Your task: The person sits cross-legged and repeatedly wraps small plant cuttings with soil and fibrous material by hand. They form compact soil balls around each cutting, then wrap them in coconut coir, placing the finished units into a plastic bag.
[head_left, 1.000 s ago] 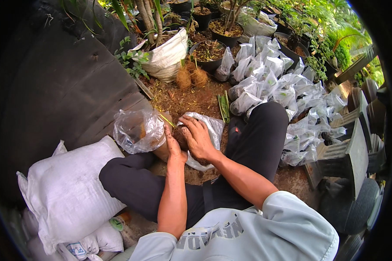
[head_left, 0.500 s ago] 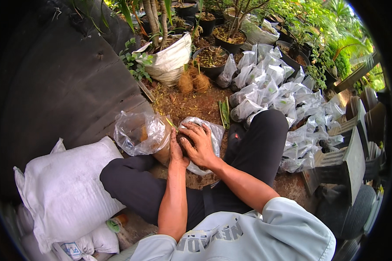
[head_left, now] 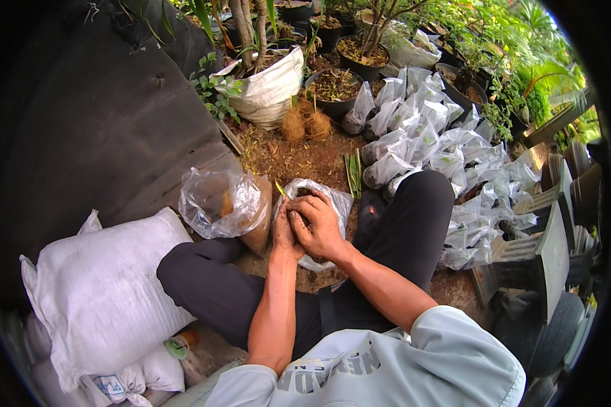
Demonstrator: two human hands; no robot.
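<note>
Head view: one seated person, grey shirt (head_left: 387, 359), dark trousers (head_left: 407, 230), two bare hands.

Left hand (head_left: 284, 230): soil-stained, upright, palm turned right. Right hand (head_left: 318, 227): soil-stained, fingers curled over toward the left. Grip: hands together, closed on dark soil (head_left: 305, 192), which showed at the far fingertips; most of what lay between the palms was hidden. Leaf (head_left: 281, 190): one, yellow-green, jutting at the left hand's fingertips.

White bag (head_left: 344, 203): one, beneath and around the hands. Clear bag (head_left: 214, 210): one, crumpled, just left of the hands. Cut leaves (head_left: 353, 173): green, on the ground, far right of the hands. Fibre balls (head_left: 305, 125): two, side by side, farther off. Bagged plants (head_left: 428, 146): many, clustered far right. Sack (head_left: 115, 285): one, white, full, near left.
</note>
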